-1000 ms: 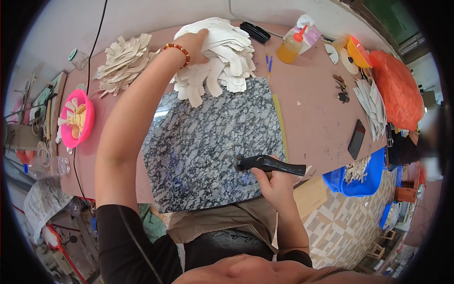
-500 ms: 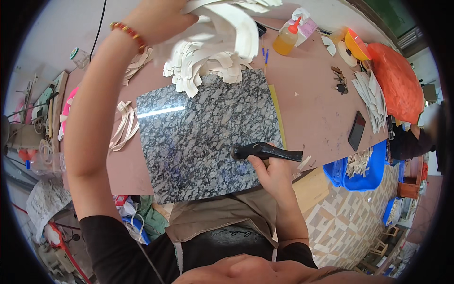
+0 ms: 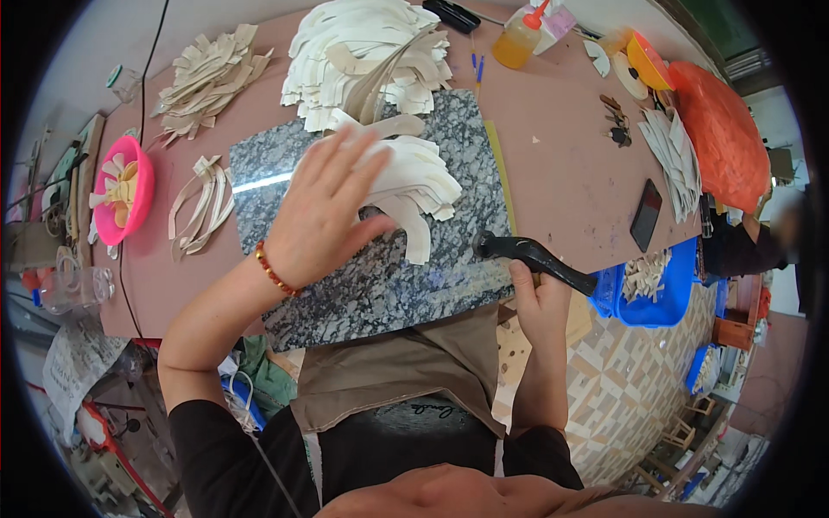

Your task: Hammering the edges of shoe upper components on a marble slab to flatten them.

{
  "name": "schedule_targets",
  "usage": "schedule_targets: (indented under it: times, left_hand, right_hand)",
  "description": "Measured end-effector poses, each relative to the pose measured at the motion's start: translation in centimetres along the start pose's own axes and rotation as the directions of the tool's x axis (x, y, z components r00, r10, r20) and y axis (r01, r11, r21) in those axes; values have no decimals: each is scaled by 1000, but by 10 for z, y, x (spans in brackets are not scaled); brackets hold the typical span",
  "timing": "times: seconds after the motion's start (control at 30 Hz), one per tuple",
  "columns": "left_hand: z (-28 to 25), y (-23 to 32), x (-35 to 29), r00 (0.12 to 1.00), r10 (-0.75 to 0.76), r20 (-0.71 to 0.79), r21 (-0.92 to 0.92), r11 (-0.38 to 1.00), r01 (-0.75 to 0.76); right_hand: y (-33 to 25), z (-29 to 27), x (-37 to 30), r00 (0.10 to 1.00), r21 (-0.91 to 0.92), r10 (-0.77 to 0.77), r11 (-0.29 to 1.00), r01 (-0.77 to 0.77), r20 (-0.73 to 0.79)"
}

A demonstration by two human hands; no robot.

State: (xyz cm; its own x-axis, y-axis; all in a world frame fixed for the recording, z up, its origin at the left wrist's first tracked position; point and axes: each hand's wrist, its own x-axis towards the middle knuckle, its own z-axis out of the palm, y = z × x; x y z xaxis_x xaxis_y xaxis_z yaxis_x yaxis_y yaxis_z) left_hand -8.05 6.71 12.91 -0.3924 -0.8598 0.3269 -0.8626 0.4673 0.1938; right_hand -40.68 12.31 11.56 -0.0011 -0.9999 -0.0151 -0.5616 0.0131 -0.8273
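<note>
Head view: pale strips point(image 3: 419, 177) lie fanned on the slab point(image 3: 449, 289), just right of the left hand point(image 3: 321, 209), which is released, fingers spread. The right hand point(image 3: 544, 304) grasps a hammer point(image 3: 544, 261). Beyond the left hand, a pale heap point(image 3: 354, 56) sits on the surface point(image 3: 570, 194).

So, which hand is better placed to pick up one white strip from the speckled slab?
Probably the left hand: it is open, right beside the white strips on the speckled slab. The right hand is occupied, holding the hammer.
</note>
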Motion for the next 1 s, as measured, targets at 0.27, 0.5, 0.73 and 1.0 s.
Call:
schedule_targets:
  times: [0.27,0.5,0.73,1.0]
  left_hand:
    - [39,24,65,958,260,117,-163,957,-240]
    - [37,20,55,937,342,69,-166,930,-327]
    - [40,-3,49,868,405,-287,-341,803,-488]
    - [32,-17,44,884,197,-424,-388,843,-373]
  right_hand:
    - [-22,5,-5,983,-13,-173,985,175,68]
    - [-60,12,6,910,-126,-342,918,377,232]
    - [-50,20,12,934,-108,-295,941,321,201]
    - [-40,22,8,954,-138,-271,948,288,131]
